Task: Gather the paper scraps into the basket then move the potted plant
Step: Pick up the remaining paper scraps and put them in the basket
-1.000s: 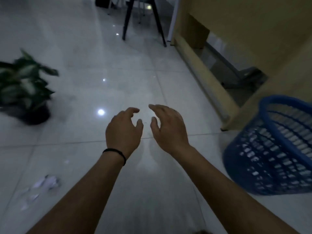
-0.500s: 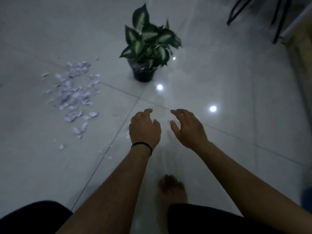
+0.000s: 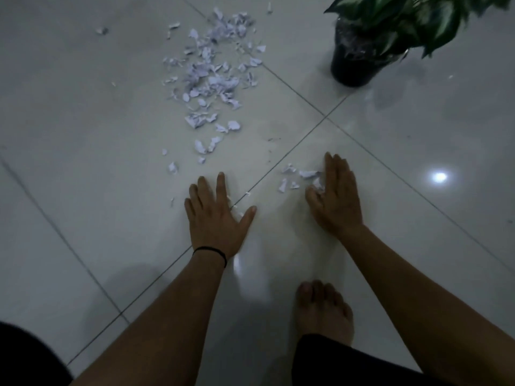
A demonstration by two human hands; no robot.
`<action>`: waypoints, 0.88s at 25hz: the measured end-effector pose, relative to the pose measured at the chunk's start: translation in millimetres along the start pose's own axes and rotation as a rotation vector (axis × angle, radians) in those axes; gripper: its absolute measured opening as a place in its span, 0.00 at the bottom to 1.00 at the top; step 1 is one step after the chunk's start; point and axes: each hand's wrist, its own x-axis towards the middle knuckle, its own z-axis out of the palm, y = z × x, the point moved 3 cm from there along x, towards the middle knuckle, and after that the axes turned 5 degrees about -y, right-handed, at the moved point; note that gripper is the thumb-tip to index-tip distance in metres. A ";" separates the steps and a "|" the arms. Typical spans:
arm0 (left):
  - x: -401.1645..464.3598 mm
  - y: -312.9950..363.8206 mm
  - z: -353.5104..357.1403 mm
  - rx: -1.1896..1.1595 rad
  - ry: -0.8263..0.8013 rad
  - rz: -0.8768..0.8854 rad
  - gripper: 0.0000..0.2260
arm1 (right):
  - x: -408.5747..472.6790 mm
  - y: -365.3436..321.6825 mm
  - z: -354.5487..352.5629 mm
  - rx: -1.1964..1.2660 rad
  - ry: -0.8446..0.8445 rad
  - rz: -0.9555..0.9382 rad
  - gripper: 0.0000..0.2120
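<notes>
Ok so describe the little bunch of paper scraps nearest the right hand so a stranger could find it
Start at the black plant pot at upper right and come down the tiled floor to the right hand. The few white scraps touch its inner edge, apart from the far bigger pile farther up on the left.

White paper scraps [image 3: 214, 71]; green, white-streaked potted plant [image 3: 412, 20] in black pot [image 3: 354, 68]; glossy grey-white tile floor [image 3: 83, 135]

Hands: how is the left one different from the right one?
The left hand lies flat with fingers spread; the right hand keeps its fingers together. The left wears a black band; the right is bare. Paper scraps lie against the right. Both rest on the floor.
</notes>
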 end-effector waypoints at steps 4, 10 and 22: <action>8.4 -14.7 -2.8 0.009 0.047 -0.084 0.45 | 8.6 -48.6 34.3 -0.057 -0.026 -0.237 0.44; 39.2 -38.7 -14.1 0.002 0.130 -0.075 0.49 | 53.7 -111.7 72.3 -0.134 -0.050 -0.407 0.42; 126.8 -53.5 -26.3 0.121 0.025 0.139 0.44 | 183.8 -160.6 78.3 -0.071 0.028 -0.453 0.41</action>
